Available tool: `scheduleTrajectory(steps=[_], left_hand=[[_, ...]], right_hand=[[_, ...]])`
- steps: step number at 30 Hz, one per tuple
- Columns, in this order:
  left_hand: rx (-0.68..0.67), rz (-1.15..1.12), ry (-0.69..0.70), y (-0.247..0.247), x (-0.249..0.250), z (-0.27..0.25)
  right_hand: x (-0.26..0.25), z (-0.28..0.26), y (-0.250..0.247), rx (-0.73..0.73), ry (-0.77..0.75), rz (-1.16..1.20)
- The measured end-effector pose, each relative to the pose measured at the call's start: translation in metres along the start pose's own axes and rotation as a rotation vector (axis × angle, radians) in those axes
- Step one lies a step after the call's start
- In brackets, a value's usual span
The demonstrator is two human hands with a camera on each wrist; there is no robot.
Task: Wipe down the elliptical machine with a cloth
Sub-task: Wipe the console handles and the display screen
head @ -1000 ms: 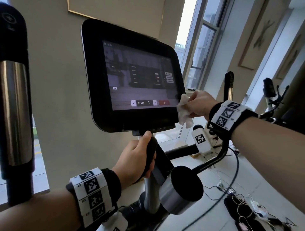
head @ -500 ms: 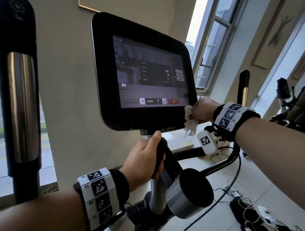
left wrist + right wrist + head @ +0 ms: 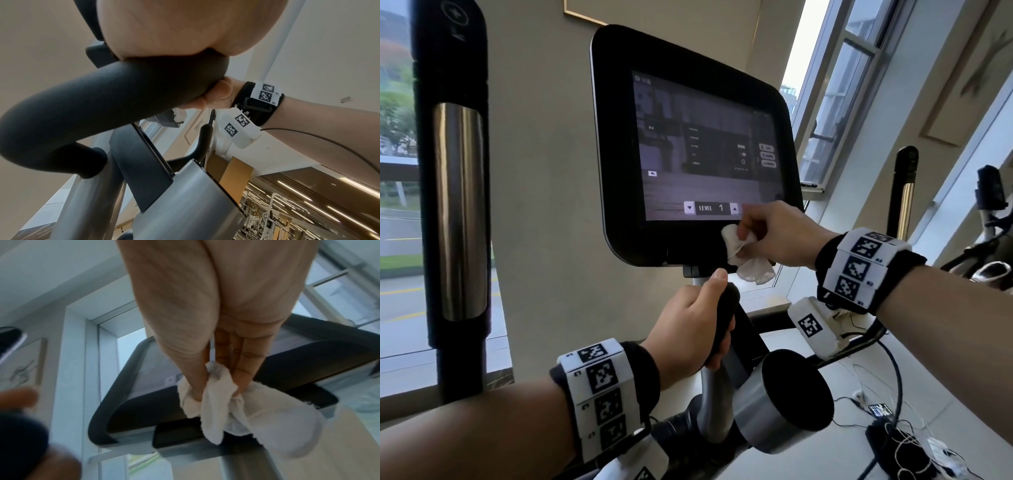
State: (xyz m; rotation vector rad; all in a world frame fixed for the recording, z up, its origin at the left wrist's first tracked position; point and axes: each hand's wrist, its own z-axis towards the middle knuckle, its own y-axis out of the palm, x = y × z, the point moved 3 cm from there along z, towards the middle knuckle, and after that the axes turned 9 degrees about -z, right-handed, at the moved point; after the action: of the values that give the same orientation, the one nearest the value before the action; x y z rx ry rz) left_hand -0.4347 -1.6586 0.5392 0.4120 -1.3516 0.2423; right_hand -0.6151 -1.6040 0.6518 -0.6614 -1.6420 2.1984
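Two tall windows flank a beige wall; the right hand pinches a crumpled white cloth against the glossy black console bezel. Left wrist view: the left hand is wrapped round a matte curved handlebar. Right wrist view: fingers bunch the soft cloth.

Window, floor cables.

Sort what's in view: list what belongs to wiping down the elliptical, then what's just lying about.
Part of the job:
white cloth, gripped by the right hand
console screen
black handlebar, gripped by the left hand

Just lying about:
cables and devices on the floor
neighbouring machine
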Motion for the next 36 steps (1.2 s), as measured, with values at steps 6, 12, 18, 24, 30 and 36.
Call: scheduleTrajectory(steps=[6, 12, 18, 24, 30, 36], left_hand=[[0.017, 0.003, -0.001, 0.001, -0.001, 0.001], [0.024, -0.008, -0.009, -0.001, -0.001, 0.002], [0.015, -0.017, -0.019, 0.0, 0.002, 0.003], [-0.003, 0.004, -0.002, 0.0, 0.003, 0.002], [-0.013, 0.002, -0.003, 0.0, 0.0, 0.004], [0.004, -0.041, -0.018, -0.001, -0.004, 0.006]], right_hand=[[-0.026, 0.002, 0.005, 0.02, -0.127, -0.009], [-0.034, 0.005, 0.002, 0.037, -0.169, -0.036], [-0.079, 0.005, 0.004, 0.021, -0.432, -0.05], [-0.097, 0.01, -0.004, -0.101, -0.515, -0.134], [-0.089, 0.014, -0.007, -0.212, -0.477, -0.194], [-0.061, 0.016, -0.014, -0.181, -0.421, -0.341]])
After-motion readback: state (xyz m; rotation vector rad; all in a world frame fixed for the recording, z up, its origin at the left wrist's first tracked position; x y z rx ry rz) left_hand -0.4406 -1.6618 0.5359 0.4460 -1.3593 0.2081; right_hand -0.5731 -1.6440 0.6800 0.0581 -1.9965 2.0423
